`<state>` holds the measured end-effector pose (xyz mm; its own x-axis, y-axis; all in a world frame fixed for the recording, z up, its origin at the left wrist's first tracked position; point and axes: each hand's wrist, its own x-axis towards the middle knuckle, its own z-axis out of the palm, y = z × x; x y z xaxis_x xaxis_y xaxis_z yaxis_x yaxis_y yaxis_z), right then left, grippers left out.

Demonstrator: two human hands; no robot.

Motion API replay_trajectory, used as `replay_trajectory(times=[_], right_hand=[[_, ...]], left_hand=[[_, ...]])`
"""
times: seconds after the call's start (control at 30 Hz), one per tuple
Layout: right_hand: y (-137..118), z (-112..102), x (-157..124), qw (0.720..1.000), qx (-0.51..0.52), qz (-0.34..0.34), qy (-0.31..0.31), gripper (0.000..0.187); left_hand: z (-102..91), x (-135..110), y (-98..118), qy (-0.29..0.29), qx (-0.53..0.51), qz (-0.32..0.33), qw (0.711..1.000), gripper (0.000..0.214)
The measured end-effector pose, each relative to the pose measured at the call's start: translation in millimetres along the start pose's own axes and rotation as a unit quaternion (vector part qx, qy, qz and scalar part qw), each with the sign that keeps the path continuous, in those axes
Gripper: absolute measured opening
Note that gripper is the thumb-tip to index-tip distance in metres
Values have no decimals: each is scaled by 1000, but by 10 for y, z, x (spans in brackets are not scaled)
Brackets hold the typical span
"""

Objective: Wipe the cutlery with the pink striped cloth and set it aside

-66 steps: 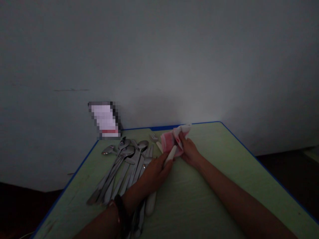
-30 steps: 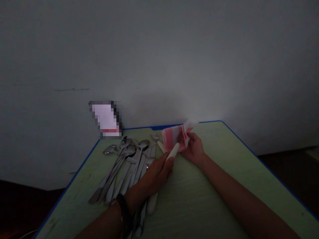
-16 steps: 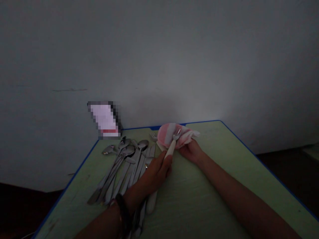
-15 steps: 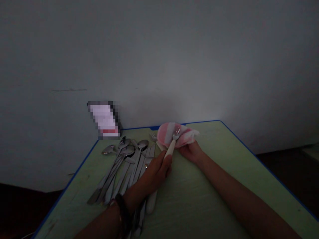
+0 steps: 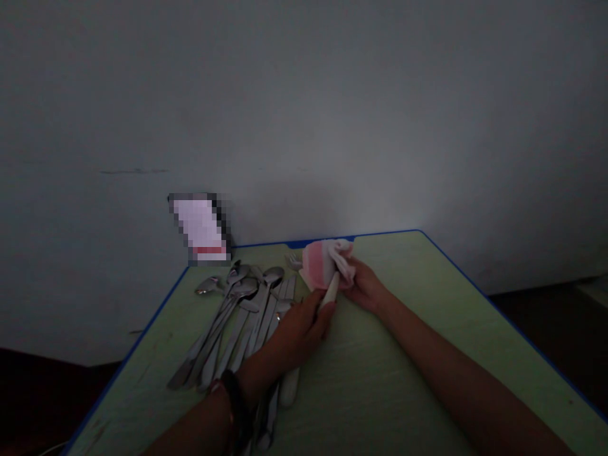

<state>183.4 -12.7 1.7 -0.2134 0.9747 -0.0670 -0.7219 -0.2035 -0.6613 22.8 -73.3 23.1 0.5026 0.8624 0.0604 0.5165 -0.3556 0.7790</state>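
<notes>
My left hand (image 5: 306, 320) is closed round the pale handle of a fork (image 5: 331, 288), which slants up and away from me. A pink-and-white striped cloth (image 5: 323, 263) is folded over the fork's head, so the tines are hidden. My right hand (image 5: 363, 285) grips the cloth from the right, its fingers partly behind the fabric. Just left of the cloth, the tines of another fork (image 5: 293, 260) show on the table. Beside and beneath my left forearm lies a loose pile of metal spoons (image 5: 244, 289) and other cutlery.
The light green table (image 5: 408, 354) has a blue edge and stands against a grey wall (image 5: 304, 114). A phone-like device with a blurred screen (image 5: 199, 228) leans on the wall at the back left corner. A dark band (image 5: 235, 405) circles my left wrist.
The cloth has closed over the fork's tines, which were showing on top of it before. My right hand has shifted slightly left, and the fork has moved a little to the right.
</notes>
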Motion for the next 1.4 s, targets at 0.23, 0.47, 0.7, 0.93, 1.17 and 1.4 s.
replay_trajectory(times=[0.23, 0.47, 0.7, 0.93, 1.17, 1.4], right_hand=[[-3, 19, -31, 997, -70, 11, 1, 16], [-10, 13, -26, 998, -67, 10, 15, 16], [25, 32, -23, 998, -59, 0, 17, 16], [52, 15, 27, 999, -26, -13, 44, 19], [31, 32, 34, 998, -30, 5, 59, 9], [32, 44, 19, 997, -34, 15, 63, 9]], left_hand=[[-24, 4, 8, -31, 52, 25, 998, 29], [-12, 10, -9, -31, 92, 27, 995, 30], [-16, 13, -16, -33, 96, 33, 994, 29], [-8, 2, -11, -24, 101, 38, 994, 30], [-8, 11, -27, -34, 107, 38, 993, 31], [-8, 23, -26, -44, 128, 35, 990, 30]])
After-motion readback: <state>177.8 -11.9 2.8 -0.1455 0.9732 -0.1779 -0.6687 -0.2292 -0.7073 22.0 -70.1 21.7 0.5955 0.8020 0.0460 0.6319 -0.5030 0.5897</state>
